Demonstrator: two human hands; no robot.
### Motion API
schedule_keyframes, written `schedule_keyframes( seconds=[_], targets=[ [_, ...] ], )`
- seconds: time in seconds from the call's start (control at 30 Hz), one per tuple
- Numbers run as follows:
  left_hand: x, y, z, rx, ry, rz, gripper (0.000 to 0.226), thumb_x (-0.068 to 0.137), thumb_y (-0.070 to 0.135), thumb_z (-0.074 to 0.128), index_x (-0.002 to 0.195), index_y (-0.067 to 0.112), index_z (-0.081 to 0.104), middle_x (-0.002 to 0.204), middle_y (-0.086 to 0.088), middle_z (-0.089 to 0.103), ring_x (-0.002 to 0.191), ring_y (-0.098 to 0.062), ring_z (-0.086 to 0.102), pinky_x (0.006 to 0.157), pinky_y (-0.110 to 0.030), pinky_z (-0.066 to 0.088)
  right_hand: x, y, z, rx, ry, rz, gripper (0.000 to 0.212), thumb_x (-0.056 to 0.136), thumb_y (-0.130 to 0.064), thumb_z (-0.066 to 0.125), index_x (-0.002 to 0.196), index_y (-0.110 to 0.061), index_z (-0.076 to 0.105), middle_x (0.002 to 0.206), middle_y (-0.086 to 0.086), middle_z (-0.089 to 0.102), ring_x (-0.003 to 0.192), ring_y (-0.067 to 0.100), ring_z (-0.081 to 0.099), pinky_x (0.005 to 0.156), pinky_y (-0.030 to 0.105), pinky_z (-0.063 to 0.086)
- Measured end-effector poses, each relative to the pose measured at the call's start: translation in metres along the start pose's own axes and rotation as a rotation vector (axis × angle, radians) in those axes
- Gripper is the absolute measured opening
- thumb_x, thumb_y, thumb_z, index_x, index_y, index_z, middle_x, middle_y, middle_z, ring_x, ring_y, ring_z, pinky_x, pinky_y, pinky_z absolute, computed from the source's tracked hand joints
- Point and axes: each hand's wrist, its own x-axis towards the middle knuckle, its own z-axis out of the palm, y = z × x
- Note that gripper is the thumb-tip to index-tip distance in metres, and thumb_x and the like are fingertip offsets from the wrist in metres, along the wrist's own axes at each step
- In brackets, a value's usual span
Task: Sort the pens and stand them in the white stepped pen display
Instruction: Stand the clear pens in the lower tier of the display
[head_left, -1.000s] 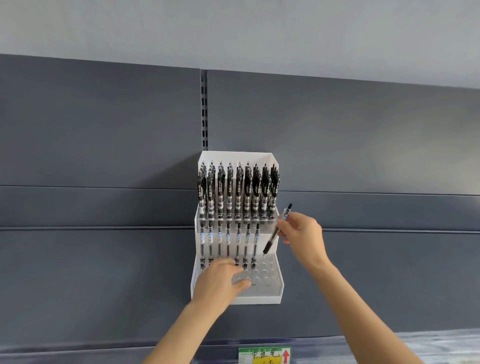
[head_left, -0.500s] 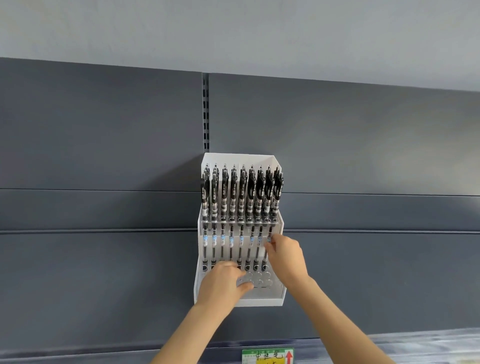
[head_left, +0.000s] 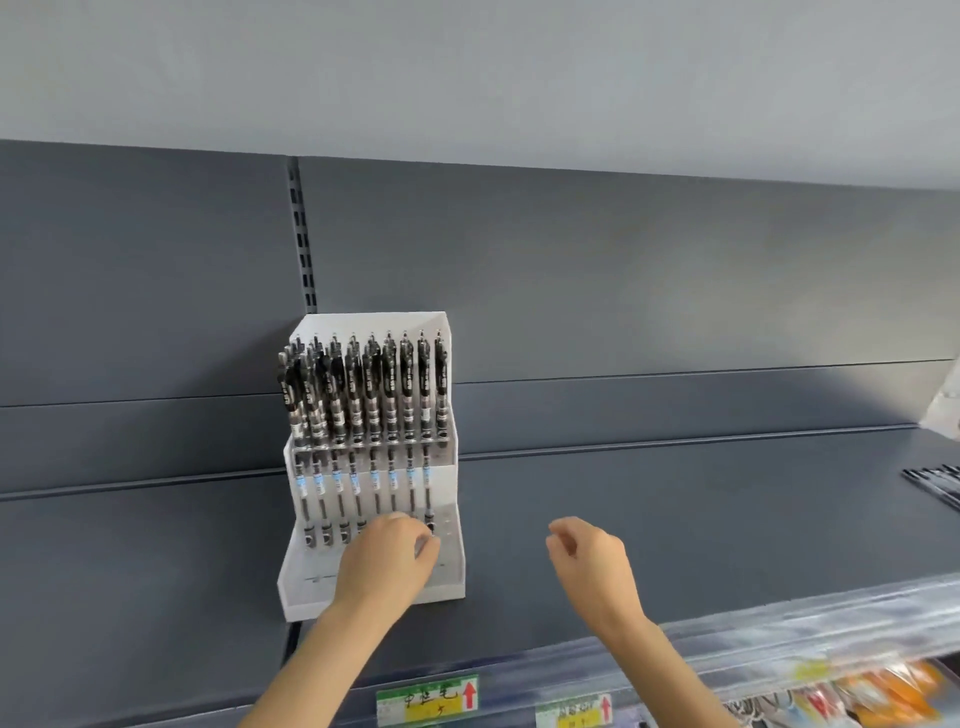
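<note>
Reaching right along the dark shelf (head_left: 675, 519) for the loose pens (head_left: 935, 486) is your next job, I'd say. The white stepped pen display (head_left: 447, 483) stands at the left, back rows full, front holes free. Brace it with your left hand (head_left: 387, 564), resting loose-fingered on the front step; your right hand (head_left: 592, 558) hangs empty, fingers loosely curled.

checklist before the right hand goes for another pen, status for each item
1. Is the right hand empty: ok, the fingers are loosely curled and hold nothing.
2. Is the left hand steadying the white display: ok, it rests on the front step.
3. Is the rightmost middle-row pen upright: ok.
4. Are there free holes on the front step: cannot tell, the left hand covers most of it.
5. Are there loose pens to fetch: ok, some lie on the shelf at the far right edge.
</note>
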Motion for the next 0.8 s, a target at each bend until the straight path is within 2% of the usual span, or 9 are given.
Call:
schedule_keyframes(
  seconds=[0.03,0.07,0.1,0.13,0.2,0.37,0.6,0.8],
  targets=[
    [-0.002,0.017,0.005,-0.03,0.014,0.042,0.031,0.095,0.032,0.044,0.106,0.017,0.068,0.113,0.003,0.064,0.102,-0.014,0.058,0.085,-0.027,0.048,-0.001,0.012,-0.011,-0.04,-0.003,0.001,0.028,0.094,-0.018,0.044,0.11,-0.002,0.06,0.086,0.012,0.067,0.067,0.019,0.054,0.066,0.029,0.046],
    [-0.004,0.036,0.01,-0.059,0.015,0.08,0.032,0.096,0.032,0.043,0.115,0.019,0.065,0.12,0.004,0.062,0.109,-0.013,0.056,0.09,-0.026,0.046,-0.003,0.024,-0.021,-0.085,-0.011,0.002,0.031,0.095,-0.02,0.043,0.117,-0.003,0.058,0.099,0.011,0.068,0.082,0.022,0.061,0.075,0.031,0.049],
    [-0.006,0.055,0.015,-0.076,0.003,0.108,0.034,0.097,0.033,0.042,0.124,0.021,0.059,0.127,0.005,0.058,0.117,-0.012,0.052,0.095,-0.024,0.042,-0.005,0.035,-0.033,-0.138,-0.03,0.008,0.034,0.097,-0.023,0.043,0.124,-0.006,0.053,0.114,0.008,0.065,0.1,0.022,0.061,0.084,0.031,0.049],
    [-0.008,0.073,0.022,-0.08,-0.017,0.125,0.038,0.097,0.034,0.042,0.131,0.022,0.052,0.133,0.006,0.053,0.123,-0.011,0.048,0.099,-0.024,0.039,-0.007,0.047,-0.046,-0.19,-0.052,0.009,0.038,0.098,-0.025,0.042,0.131,-0.008,0.048,0.125,0.006,0.059,0.115,0.021,0.054,0.091,0.03,0.046],
    [-0.012,0.105,0.036,-0.058,-0.069,0.142,0.042,0.097,0.035,0.041,0.137,0.023,0.045,0.14,0.006,0.047,0.13,-0.011,0.041,0.104,-0.025,0.036,-0.011,0.072,-0.07,-0.294,-0.092,-0.003,0.045,0.099,-0.028,0.04,0.14,-0.012,0.037,0.137,0.002,0.049,0.129,0.021,0.041,0.101,0.029,0.039],
    [-0.025,0.185,0.075,-0.04,-0.171,0.172,0.042,0.099,0.031,0.038,0.139,0.022,0.043,0.141,0.006,0.045,0.133,-0.011,0.036,0.105,-0.026,0.035,-0.023,0.136,-0.135,-0.418,-0.153,0.032,0.05,0.099,-0.031,0.037,0.146,-0.016,0.027,0.149,-0.001,0.035,0.137,0.021,0.029,0.11,0.033,0.03],
    [-0.03,0.294,0.118,-0.025,-0.248,0.244,0.036,0.098,0.026,0.038,0.129,0.015,0.052,0.132,0.001,0.054,0.127,-0.015,0.041,0.1,-0.029,0.039,-0.034,0.216,-0.224,-0.381,-0.088,0.092,0.051,0.1,-0.033,0.036,0.146,-0.015,0.027,0.15,0.0,0.034,0.139,0.019,0.028,0.112,0.032,0.029],
    [-0.014,0.372,0.15,-0.063,-0.298,0.355,0.041,0.098,0.028,0.039,0.139,0.019,0.043,0.142,0.004,0.045,0.134,-0.013,0.035,0.105,-0.026,0.034,-0.034,0.275,-0.285,-0.341,-0.012,0.204,0.051,0.099,-0.036,0.037,0.145,-0.016,0.029,0.15,0.0,0.034,0.139,0.017,0.029,0.111,0.031,0.029]
  ],
)
